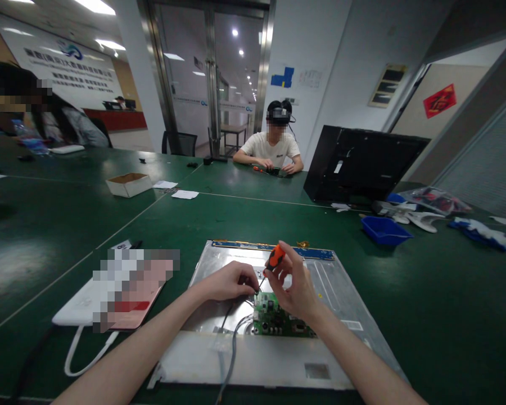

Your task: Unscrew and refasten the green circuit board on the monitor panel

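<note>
I count one screwdriver (275,259), one green circuit board (274,319) and one metal panel (194,360) lying flat on the green surface (438,315). The screwdriver slants over the board's upper left corner, orange-and-black handle up, shaft down and leftward; the board's long axis runs across the panel. The right hand (298,289), wrist bent inward, holds the handle between thumb and fingers. The left hand (236,281) is narrow, fingertips together beside the shaft; I can't tell whether they pinch anything.
</note>
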{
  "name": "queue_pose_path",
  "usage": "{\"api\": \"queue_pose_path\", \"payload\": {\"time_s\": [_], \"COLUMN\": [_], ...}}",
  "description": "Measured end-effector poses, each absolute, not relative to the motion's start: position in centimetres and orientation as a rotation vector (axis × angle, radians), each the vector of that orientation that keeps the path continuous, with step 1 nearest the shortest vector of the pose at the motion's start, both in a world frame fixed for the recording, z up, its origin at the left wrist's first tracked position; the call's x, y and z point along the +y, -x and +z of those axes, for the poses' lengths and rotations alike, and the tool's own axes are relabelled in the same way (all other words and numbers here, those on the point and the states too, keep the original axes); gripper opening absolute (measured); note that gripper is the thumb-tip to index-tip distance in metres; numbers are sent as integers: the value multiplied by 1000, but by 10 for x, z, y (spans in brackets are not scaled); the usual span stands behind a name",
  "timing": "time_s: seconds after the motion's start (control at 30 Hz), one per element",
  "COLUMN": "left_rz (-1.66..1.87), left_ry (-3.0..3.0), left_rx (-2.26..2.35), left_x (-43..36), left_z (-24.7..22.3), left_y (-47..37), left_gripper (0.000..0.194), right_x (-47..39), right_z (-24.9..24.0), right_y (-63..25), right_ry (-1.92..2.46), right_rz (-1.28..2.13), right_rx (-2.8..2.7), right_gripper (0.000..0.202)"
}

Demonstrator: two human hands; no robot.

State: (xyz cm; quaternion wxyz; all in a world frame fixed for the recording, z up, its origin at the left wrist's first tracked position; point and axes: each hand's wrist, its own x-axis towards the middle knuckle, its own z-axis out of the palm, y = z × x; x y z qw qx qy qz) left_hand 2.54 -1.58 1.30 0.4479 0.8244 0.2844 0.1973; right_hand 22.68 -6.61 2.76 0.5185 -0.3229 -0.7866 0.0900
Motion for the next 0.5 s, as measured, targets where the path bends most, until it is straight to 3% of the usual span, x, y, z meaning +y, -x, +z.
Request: {"api": "queue_pose_path", "payload": {"time_s": [0.5], "left_rz": [487], "left_ry": [-2042], "left_rx": [698], "left_x": [-15], "left_z": [14], "left_y": [-26], "left_gripper": [9], "right_x": [-66], "right_z": [28], "right_y": [-226], "right_ry": [721], "right_rz": [255], "right_rx": [-1916], "right_gripper": [73]}}
